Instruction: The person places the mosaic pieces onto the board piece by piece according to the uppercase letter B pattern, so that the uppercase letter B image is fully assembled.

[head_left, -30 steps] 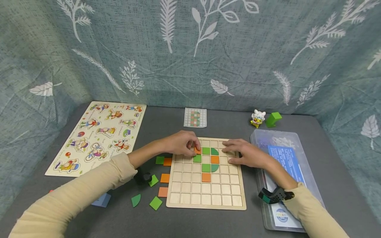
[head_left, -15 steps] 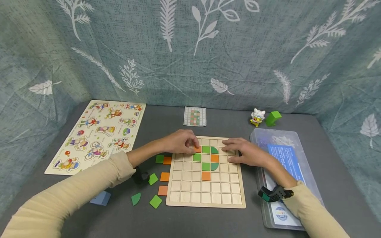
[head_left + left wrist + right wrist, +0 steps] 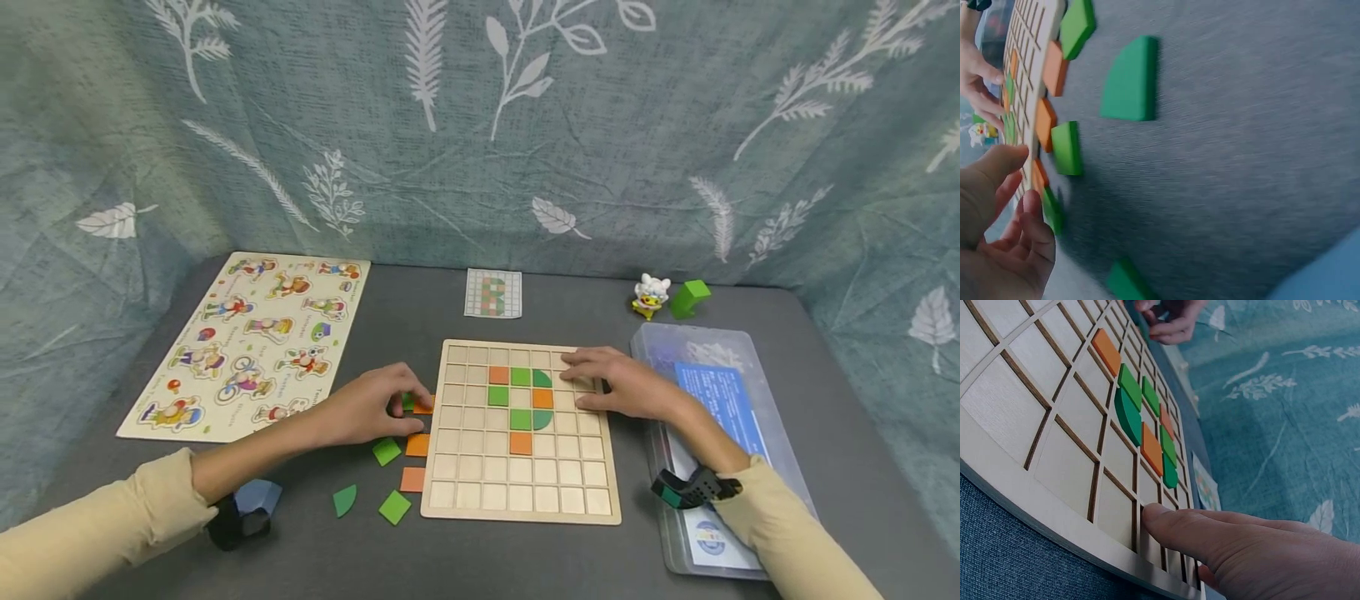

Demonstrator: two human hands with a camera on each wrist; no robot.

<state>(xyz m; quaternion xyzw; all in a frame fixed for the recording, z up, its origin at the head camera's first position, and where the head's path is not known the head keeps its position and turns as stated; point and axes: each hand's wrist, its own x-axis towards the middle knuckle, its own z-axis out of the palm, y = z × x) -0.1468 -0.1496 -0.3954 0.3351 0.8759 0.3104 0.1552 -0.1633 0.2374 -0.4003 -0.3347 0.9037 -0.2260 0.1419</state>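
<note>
In the head view my left hand is at the wooden grid board's left edge, beside an orange square tile. The left wrist view shows thumb and fingers apart with nothing between them, the orange tile just beyond. My right hand rests on the right side of the grid board, fingers spread, thumb on its surface. Orange squares, green squares and dark green quarter-circle tiles sit in the board's middle cells.
Loose tiles lie left of the board, among them a green square and a green quarter-circle. A pattern card lies behind. A picture puzzle is at left, a clear plastic box at right, a figurine behind it.
My left hand has let go of an orange square tile in the board's upper cells and moved left and toward me, to the loose tiles. My right hand has stayed in place.
</note>
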